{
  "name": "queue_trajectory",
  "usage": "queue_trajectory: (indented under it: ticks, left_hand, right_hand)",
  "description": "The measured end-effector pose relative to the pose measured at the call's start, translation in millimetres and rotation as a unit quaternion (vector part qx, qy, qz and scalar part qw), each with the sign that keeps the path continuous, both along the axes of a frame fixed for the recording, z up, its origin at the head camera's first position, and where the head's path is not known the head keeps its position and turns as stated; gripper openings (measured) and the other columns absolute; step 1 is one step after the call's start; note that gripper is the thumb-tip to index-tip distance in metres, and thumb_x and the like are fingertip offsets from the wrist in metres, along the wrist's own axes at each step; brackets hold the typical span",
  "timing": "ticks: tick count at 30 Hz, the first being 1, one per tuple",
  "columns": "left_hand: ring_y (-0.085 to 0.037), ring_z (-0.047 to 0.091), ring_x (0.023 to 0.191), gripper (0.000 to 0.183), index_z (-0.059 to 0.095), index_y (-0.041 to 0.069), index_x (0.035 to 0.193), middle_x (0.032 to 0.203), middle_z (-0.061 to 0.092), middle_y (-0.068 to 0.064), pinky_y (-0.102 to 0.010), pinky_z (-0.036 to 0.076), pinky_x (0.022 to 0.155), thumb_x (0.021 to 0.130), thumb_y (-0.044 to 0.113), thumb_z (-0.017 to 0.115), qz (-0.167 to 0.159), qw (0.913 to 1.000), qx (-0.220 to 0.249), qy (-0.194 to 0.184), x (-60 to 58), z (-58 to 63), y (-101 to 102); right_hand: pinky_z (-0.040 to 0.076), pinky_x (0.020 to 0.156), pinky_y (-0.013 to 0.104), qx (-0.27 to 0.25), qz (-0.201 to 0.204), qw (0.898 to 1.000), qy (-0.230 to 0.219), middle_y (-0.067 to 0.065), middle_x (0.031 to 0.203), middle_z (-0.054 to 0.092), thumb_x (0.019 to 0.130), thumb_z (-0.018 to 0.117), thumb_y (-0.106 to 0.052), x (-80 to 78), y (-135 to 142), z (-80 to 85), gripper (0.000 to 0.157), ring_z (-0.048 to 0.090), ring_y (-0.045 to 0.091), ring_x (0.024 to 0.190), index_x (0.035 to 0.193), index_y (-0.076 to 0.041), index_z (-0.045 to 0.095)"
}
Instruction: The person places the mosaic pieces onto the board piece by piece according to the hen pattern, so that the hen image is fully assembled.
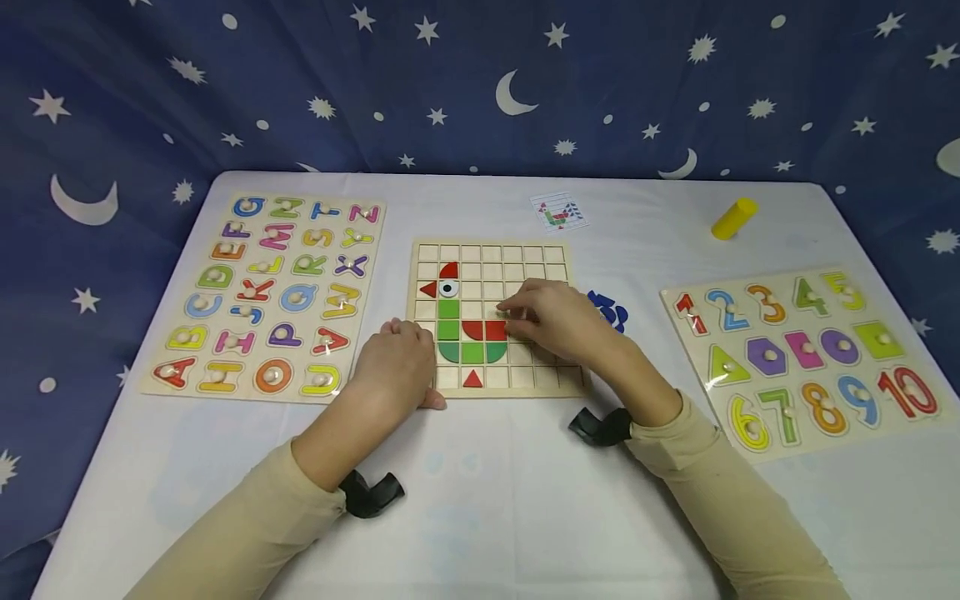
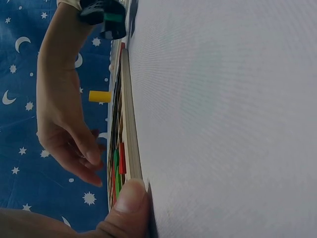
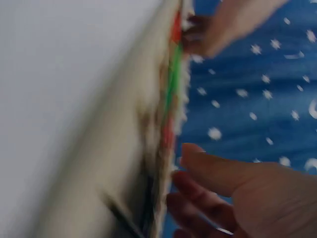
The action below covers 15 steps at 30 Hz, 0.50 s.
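A square wooden grid board [image 1: 498, 388] lies mid-table, bearing red, green and white tiles arranged as a bird. My left hand [image 1: 395, 367] holds its front left corner, with the thumb [image 2: 132, 196] against the front edge in the left wrist view. Over the board, my right hand [image 1: 551, 321] has its fingers loosely bent and apart, right at a red square tile [image 1: 496, 331]. No piece shows between those fingers. An eye tile [image 1: 447, 288] and a red triangle tile [image 1: 472, 380] lie in cells to the left. The right wrist view is blurred.
Beyond my right hand lie several blue tiles [image 1: 617, 317]. A small card with a bird picture [image 1: 558, 212] is behind the board. A letter puzzle [image 1: 258, 396] lies left, a number puzzle [image 1: 720, 333] right. A yellow cylinder [image 1: 735, 218] stands at the back right.
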<state>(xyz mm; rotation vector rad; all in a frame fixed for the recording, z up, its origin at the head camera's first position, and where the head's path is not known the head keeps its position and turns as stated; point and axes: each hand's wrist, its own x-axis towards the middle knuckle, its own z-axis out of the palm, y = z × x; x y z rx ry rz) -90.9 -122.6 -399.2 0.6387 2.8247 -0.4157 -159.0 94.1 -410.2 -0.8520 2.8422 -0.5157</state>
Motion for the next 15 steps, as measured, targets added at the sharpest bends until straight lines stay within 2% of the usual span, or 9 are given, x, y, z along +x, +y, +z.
queue_trajectory:
  ticks: [4, 7, 11, 15]
  left_hand:
    - [-0.041, 0.061, 0.11, 0.096, 0.05, -0.016, 0.125, 0.121, 0.057, -0.034, -0.043, 0.056, 0.081, 0.072, 0.061, 0.07, 0.01, 0.9999, 0.004, -0.002, -0.2, 2.5, 1]
    - [-0.041, 0.061, 0.11, 0.095, 0.052, -0.015, 0.124, 0.12, 0.058, -0.034, -0.042, 0.056, 0.081, 0.071, 0.061, 0.071, 0.01, 0.9999, 0.009, 0.006, 0.1, 3.7, 3]
    - [-0.04, 0.061, 0.111, 0.095, 0.052, -0.015, 0.124, 0.12, 0.058, -0.033, -0.041, 0.056, 0.082, 0.071, 0.062, 0.07, 0.011, 0.9999, 0.004, 0.006, -0.2, 3.2, 3]
    - [-0.041, 0.059, 0.113, 0.096, 0.05, -0.015, 0.125, 0.122, 0.056, -0.033, -0.043, 0.055, 0.084, 0.072, 0.062, 0.07, 0.016, 0.9998, 0.003, -0.009, -0.8, 2.0, 1]
  right_hand:
    - [0.048, 0.071, 0.031, 0.039, -0.007, 0.999, -0.025, 0.002, 0.096, 0.067, 0.085, 0.072, -0.023, -4.0, 18, 17.8, 0.037, 0.057, 0.016, 0.08, 0.12, -0.013, 0.067]
    - [0.049, 0.069, 0.03, 0.077, -0.005, 0.996, -0.037, 0.001, 0.096, 0.067, 0.083, 0.073, -0.024, -0.7, 37, 28.5, 0.04, 0.057, 0.015, 0.078, 0.122, -0.013, 0.065]
    - [0.051, 0.069, 0.031, 0.11, -0.007, 0.993, -0.039, 0.0, 0.095, 0.067, 0.081, 0.076, -0.023, 13.5, 65, 32.6, 0.035, 0.058, 0.014, 0.078, 0.113, -0.014, 0.068]
    - [0.053, 0.067, 0.03, 0.128, -0.014, 0.991, -0.028, -0.001, 0.092, 0.066, 0.079, 0.078, -0.023, 35.1, 88, 26.7, 0.026, 0.057, 0.012, 0.075, 0.103, -0.016, 0.071]
